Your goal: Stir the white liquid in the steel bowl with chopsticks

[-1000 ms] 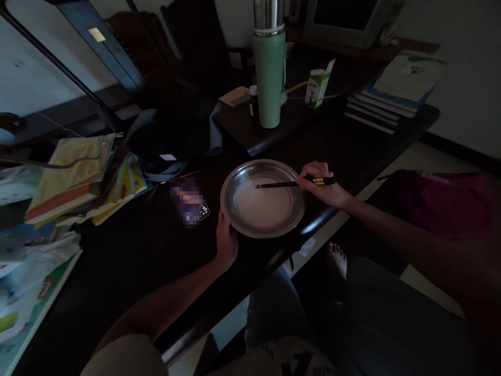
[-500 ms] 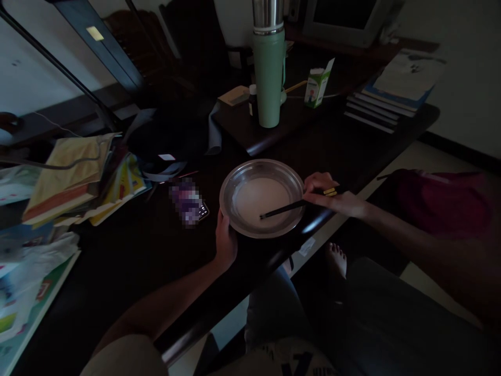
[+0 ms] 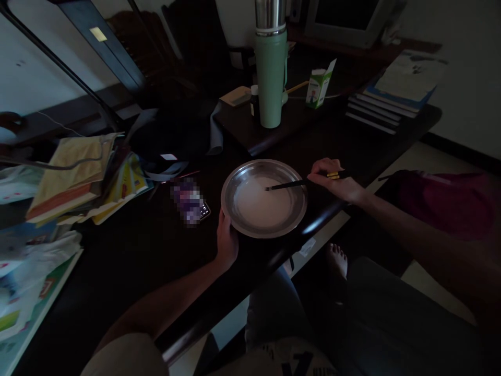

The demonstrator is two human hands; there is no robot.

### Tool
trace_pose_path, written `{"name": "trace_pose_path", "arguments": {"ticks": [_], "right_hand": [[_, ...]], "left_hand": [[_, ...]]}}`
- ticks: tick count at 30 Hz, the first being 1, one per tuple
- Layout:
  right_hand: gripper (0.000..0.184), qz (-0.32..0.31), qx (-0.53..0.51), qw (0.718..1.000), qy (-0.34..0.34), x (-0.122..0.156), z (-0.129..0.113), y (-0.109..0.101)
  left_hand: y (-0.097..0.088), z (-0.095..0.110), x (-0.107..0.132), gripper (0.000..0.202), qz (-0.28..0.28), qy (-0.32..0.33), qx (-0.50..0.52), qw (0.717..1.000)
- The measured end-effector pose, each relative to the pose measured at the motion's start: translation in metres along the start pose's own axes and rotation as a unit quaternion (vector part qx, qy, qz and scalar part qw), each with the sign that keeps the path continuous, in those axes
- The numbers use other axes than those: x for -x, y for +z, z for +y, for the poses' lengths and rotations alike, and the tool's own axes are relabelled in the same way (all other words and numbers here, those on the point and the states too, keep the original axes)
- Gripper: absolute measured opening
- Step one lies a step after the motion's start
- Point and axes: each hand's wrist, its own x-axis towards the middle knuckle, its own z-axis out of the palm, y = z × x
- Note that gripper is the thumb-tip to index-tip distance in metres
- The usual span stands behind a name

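Note:
A shiny metal bowl (image 3: 270,233) holding a pale, milky liquid (image 3: 262,206) is near the front edge of the dark table. My left hand (image 3: 227,243) grips its near-left rim, thumb up along the side and the other fingers hidden beneath. In my right hand (image 3: 336,183), beyond the bowl's right rim, is a pair of dark chopsticks (image 3: 287,184) with gold bands near the top. The two sticks lie close together, tips over the liquid; whether they touch it I cannot tell.
A phone (image 3: 204,210), partly blurred out, lies left of the bowl. Behind stand a green thermos (image 3: 270,78), a small dark bottle (image 3: 254,102) and a green-white box (image 3: 319,86). Books are piled at left (image 3: 66,177) and far right (image 3: 395,99). A black bag (image 3: 172,136) sits behind the phone.
The chopsticks' tips have moved away from me, from the near part of the liquid toward the bowl's middle and far side. My right hand has shifted slightly up and right; my left hand keeps its hold.

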Motion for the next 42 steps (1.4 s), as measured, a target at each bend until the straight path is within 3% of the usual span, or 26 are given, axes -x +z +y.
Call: {"name": "trace_pose_path", "arguments": {"ticks": [4,7,14,18,21,27,30,33,38,42], "right_hand": [[0.034,-0.090,-0.018,0.996,-0.022,0.003,0.009,-0.026],[0.043,-0.117,-0.036,0.992,-0.032,0.013,0.005,-0.028],[0.041,-0.122,-0.053,0.990,-0.037,0.028,-0.022,0.011],[0.032,-0.083,-0.042,0.996,-0.017,0.021,-0.026,0.031],[0.027,-0.036,-0.021,0.999,-0.003,0.012,-0.021,0.034],[0.025,0.008,-0.019,1.000,-0.015,-0.002,0.001,-0.001],[0.030,-0.031,-0.035,0.998,-0.031,0.001,0.009,-0.021],[0.039,-0.081,-0.056,0.995,-0.032,0.010,0.008,-0.028],[0.045,-0.144,-0.083,0.985,-0.055,0.023,-0.011,-0.010],[0.035,-0.126,-0.052,0.990,-0.043,0.025,-0.024,0.017]], "left_hand": [[-0.001,-0.002,0.000,0.048,0.002,0.005,0.002,1.000],[-0.003,-0.004,-0.002,0.047,-0.002,0.014,-0.012,1.000],[-0.004,-0.004,-0.002,0.044,-0.006,0.014,-0.010,1.000],[-0.003,-0.003,-0.002,0.045,-0.005,0.007,-0.002,1.000],[-0.003,-0.003,-0.002,0.046,0.001,-0.001,0.007,1.000],[-0.003,-0.004,-0.002,0.047,0.005,0.000,0.013,1.000],[-0.003,-0.004,-0.001,0.045,0.001,-0.001,0.009,1.000],[-0.003,-0.003,-0.001,0.044,-0.005,0.005,0.006,1.000],[-0.004,-0.004,-0.001,0.043,-0.008,0.015,-0.010,1.000],[-0.005,-0.004,-0.002,0.041,0.002,0.008,-0.007,1.000]]}}
